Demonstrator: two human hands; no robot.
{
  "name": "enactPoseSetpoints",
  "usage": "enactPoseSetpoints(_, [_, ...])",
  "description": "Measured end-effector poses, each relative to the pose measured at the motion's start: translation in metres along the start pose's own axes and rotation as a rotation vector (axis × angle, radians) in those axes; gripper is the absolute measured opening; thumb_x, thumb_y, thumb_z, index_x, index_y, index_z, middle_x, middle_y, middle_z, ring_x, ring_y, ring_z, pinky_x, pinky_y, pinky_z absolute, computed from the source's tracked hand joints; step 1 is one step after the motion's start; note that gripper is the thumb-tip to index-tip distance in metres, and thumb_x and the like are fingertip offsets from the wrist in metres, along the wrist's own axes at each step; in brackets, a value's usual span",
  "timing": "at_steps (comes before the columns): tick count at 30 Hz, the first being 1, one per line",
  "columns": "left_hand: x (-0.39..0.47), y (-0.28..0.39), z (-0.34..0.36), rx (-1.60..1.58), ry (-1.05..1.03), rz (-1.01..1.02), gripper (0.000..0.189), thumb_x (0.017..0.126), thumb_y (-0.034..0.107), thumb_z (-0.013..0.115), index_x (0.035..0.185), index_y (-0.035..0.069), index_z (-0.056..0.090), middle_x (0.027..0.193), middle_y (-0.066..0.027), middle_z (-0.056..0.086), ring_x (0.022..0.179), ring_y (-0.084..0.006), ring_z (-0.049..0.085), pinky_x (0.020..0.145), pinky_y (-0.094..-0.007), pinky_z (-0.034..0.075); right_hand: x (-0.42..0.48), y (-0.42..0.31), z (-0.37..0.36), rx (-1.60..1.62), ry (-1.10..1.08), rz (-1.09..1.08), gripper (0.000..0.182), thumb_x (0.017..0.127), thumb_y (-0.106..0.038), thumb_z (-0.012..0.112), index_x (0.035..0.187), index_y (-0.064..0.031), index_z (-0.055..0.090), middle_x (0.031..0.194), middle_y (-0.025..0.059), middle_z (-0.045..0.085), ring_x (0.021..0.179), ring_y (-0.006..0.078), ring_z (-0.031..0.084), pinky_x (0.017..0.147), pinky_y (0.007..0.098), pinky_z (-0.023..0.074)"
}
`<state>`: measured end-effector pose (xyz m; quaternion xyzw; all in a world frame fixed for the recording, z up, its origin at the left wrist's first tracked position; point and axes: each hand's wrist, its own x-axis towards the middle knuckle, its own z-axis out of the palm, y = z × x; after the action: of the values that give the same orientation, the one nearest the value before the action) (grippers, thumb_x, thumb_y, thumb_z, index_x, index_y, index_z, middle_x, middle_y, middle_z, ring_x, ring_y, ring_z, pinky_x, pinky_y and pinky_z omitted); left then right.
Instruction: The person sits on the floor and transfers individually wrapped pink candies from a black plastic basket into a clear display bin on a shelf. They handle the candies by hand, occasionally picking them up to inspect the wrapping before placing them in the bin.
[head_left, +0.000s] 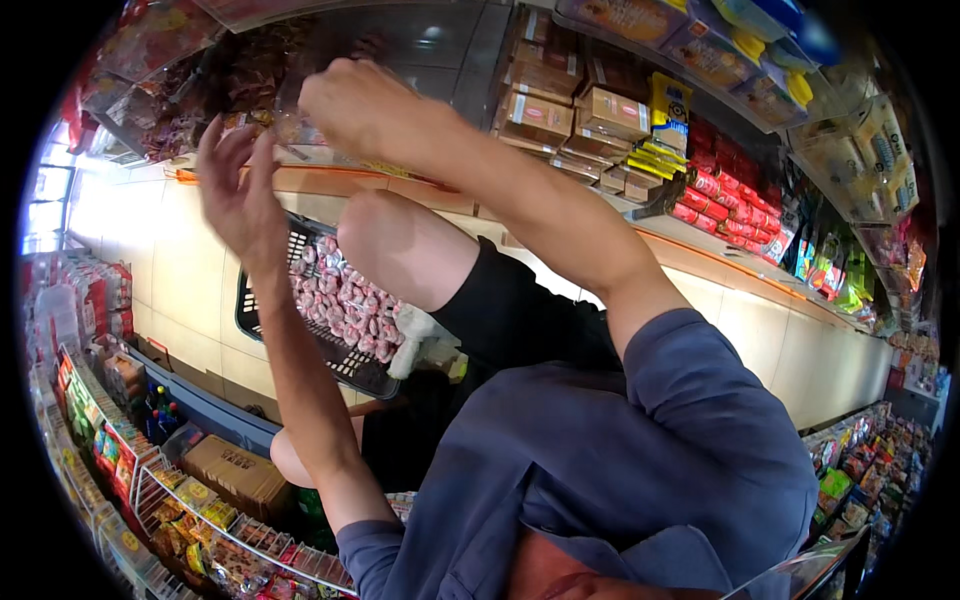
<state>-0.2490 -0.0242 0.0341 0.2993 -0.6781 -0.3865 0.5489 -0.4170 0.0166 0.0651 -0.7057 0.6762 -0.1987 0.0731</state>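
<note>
My left hand (244, 191) is raised with its fingers apart and slightly curled, in front of a shelf bin holding small packaged snacks (247, 120). Nothing shows between its fingers. To its right, my right hand (356, 105) reaches over the shelf with the fingers bent under. Its back faces me, so whatever the fingers touch is hidden. Below the hands, a black plastic shopping basket (251, 304) stands on the floor, partly covered by my left forearm and knee. Many small pink-and-white wrapped pieces (349, 307) lie in it, beside a white bundle (409, 337).
Stacked brown boxes (540, 116), yellow packets (667, 112) and red cylindrical packs (724, 202) line the shelf at right. Behind at lower left are a cardboard box (236, 476) and a white wire rack (247, 544) with snack packets. Pale floor tiles (187, 277) run between shelves.
</note>
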Motion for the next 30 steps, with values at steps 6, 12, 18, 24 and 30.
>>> enactPoseSetpoints(6, [-0.048, -0.032, -0.096, 0.269, -0.003, -0.22, 0.046, 0.098, 0.009, 0.066, 0.14, -0.002, 0.051, 0.116, -0.0107, 0.066, 0.097, -0.0146, 0.062, 0.08, -0.028, 0.054, -0.196, 0.035, 0.016, 0.779, -0.039, -0.106, 0.022, 0.091, -0.001, 0.056, 0.106, -0.0028, 0.072, 0.101, 0.0168, 0.072, 0.094, 0.0318, 0.07, 0.085, 0.0399, 0.0554])
enactPoseSetpoints(12, [-0.145, -0.088, -0.145, 0.509, -0.633, -0.722, 0.03, 0.09, 0.008, 0.074, 0.119, 0.002, 0.07, 0.098, -0.0064, 0.067, 0.092, -0.0128, 0.062, 0.078, -0.0289, 0.051, -0.283, 0.18, 0.202, 0.369, -0.647, 0.574, 0.022, 0.093, -0.007, 0.056, 0.11, -0.0047, 0.069, 0.102, 0.0219, 0.07, 0.093, 0.0307, 0.07, 0.082, 0.0404, 0.0558])
enactPoseSetpoints(18, [-0.309, -0.134, -0.113, 0.912, -1.165, 0.079, 0.025, 0.088, 0.016, 0.068, 0.111, 0.012, 0.076, 0.125, -0.0195, 0.06, 0.104, -0.0381, 0.064, 0.091, -0.0452, 0.054, -0.329, 0.23, 0.36, 0.025, -0.825, 0.515, 0.036, 0.091, -0.013, 0.054, 0.124, -0.0095, 0.067, 0.143, 0.0238, 0.051, 0.11, 0.0352, 0.066, 0.092, 0.0434, 0.0543])
enactPoseSetpoints(24, [-0.313, -0.139, -0.085, 0.85, -1.232, -0.432, 0.026, 0.089, 0.014, 0.055, 0.097, 0.016, 0.079, 0.121, -0.0085, 0.066, 0.099, -0.0357, 0.07, 0.084, -0.0443, 0.056, -0.334, 0.246, 0.369, 0.068, -0.665, 0.549, 0.038, 0.089, -0.023, 0.058, 0.122, -0.0065, 0.067, 0.133, 0.0214, 0.057, 0.115, 0.0338, 0.063, 0.094, 0.0445, 0.0521])
enactPoseSetpoints(30, [-0.298, -0.142, -0.101, 0.883, -1.087, -0.384, 0.023, 0.088, 0.015, 0.055, 0.092, 0.016, 0.077, 0.111, -0.0093, 0.067, 0.098, -0.0356, 0.07, 0.081, -0.0456, 0.056, -0.307, 0.222, 0.316, 0.235, -0.694, 0.5, 0.027, 0.08, -0.02, 0.069, 0.107, -0.0181, 0.069, 0.098, 0.0107, 0.072, 0.103, 0.0337, 0.067, 0.084, 0.0468, 0.0535])
